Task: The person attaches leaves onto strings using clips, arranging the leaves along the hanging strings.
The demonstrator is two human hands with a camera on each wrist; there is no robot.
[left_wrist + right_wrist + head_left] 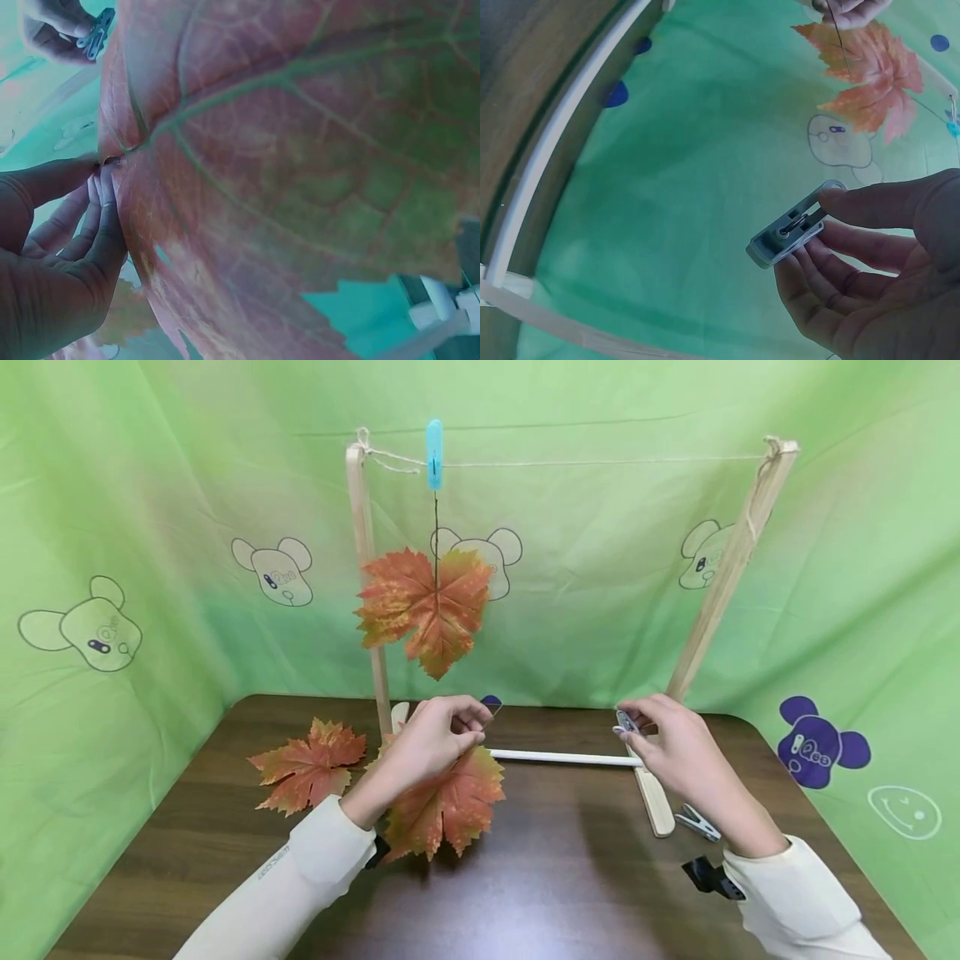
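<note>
We see orange leaf [450, 806] left of centre, over table [555, 868], pinched in left hand [438, 735], apparently by stem [492, 717]; right hand [678, 739] grasps grey clothespin [627, 722]. Second leaf [311, 768] lies left; third leaf [431, 610] hangs far side from blue clothespin [435, 443].

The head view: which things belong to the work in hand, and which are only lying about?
Seem part of the work:
held leaf, in left hand
grey clothespin, in right hand
string on wooden posts
blue clothespin with hanging leaf

Lying about, perhaps for later:
loose leaf
second clothespin
</note>
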